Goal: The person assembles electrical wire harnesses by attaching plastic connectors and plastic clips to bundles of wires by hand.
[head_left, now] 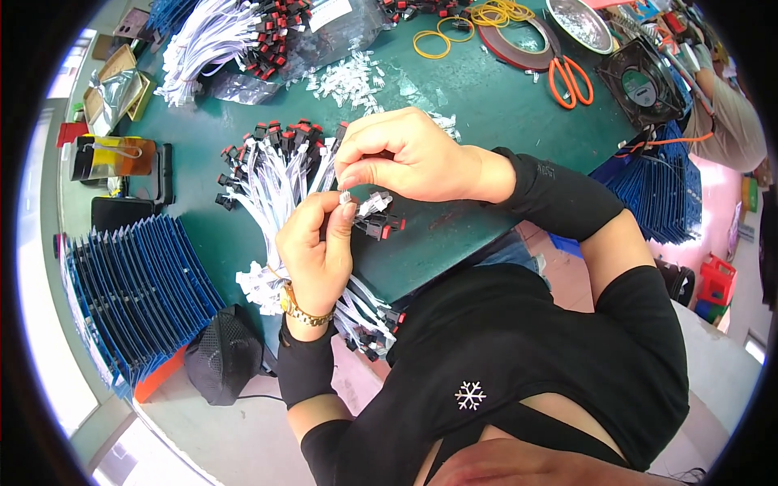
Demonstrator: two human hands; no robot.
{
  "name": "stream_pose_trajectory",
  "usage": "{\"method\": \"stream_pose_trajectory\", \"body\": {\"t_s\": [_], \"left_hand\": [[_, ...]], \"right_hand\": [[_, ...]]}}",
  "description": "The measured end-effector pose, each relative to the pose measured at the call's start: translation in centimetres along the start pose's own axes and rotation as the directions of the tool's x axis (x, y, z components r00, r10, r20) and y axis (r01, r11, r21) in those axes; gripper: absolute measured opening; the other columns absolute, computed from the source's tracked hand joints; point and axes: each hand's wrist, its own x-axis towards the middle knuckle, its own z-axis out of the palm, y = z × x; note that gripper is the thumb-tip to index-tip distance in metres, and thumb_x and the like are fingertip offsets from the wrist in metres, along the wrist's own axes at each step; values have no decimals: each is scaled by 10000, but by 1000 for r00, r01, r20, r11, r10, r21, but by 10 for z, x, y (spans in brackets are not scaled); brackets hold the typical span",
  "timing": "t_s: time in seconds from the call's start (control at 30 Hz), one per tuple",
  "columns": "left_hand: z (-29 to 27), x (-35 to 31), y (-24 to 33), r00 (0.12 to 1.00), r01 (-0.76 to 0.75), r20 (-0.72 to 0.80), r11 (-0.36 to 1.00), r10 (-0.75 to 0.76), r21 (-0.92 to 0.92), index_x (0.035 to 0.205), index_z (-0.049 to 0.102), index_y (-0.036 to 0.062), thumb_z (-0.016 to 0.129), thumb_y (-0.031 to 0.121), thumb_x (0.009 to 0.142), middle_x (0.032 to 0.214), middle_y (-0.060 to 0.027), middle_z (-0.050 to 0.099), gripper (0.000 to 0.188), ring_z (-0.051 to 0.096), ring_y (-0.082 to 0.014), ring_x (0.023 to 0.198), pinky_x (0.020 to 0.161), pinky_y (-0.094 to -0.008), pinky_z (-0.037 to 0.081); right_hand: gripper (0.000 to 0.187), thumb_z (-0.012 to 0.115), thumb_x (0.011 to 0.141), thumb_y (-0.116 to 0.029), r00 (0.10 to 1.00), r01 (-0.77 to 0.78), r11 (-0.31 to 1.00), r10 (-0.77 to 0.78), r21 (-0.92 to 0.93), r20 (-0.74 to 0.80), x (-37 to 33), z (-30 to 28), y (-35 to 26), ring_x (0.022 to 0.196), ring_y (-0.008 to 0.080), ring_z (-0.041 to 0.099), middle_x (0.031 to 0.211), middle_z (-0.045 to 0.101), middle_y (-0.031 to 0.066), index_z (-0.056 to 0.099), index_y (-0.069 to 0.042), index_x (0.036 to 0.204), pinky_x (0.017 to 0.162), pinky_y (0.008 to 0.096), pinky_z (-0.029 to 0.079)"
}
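Between its thumb and forefinger, my left hand pinches a small white plastic connector. Just above that connector, my right hand is closed with thumb and fingertips together; whatever is in them is too small or hidden to make out. Beneath and beside my hands lies a bundle of white cables with black-and-red connectors on their far ends. More black-and-red connectors show just right of my left hand. Beyond my right hand, loose small white connectors are scattered on the green table.
Another cable bundle lies far left. Orange-handled scissors, a tape roll, a metal bowl and a fan stand far right. Blue panels line the left. A co-worker's arm shows at right.
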Motion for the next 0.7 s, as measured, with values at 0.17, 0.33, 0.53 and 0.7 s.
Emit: {"method": "stream_pose_trajectory", "body": {"t_s": [0.17,0.33,0.53,0.7], "left_hand": [[-2,-1,-1,1000,-12,10,1000,12,20,810,577,-11,612,35,824,672,-82,576,60,518,-146,567,535,-247,405],[1,2,-1,997,-80,5,996,80,39,800,577,-13,618,35,817,661,-82,565,65,501,-153,550,525,-253,398],[0,2,-3,989,-145,32,989,144,26,786,580,-14,614,27,807,636,-90,551,58,495,-166,530,514,-257,396],[-2,2,-2,990,-137,39,989,135,54,776,579,-11,612,13,794,635,-97,557,44,508,-185,522,502,-268,396]], "right_hand": [[79,646,774,-37,1000,-20,999,19,42,17,0,1,2,690,190,590,757,603,99,613,17,821,611,277,454],[96,658,763,-49,997,-58,998,58,-6,57,1,-5,-4,662,185,585,753,602,92,614,16,819,595,277,452],[94,660,753,-49,993,-9,1000,10,-11,114,1,-3,-2,670,185,588,748,602,91,616,14,808,597,273,452],[52,605,801,-29,904,-419,878,378,232,199,-1,0,-10,542,105,571,768,602,65,614,23,799,502,218,442]]}}
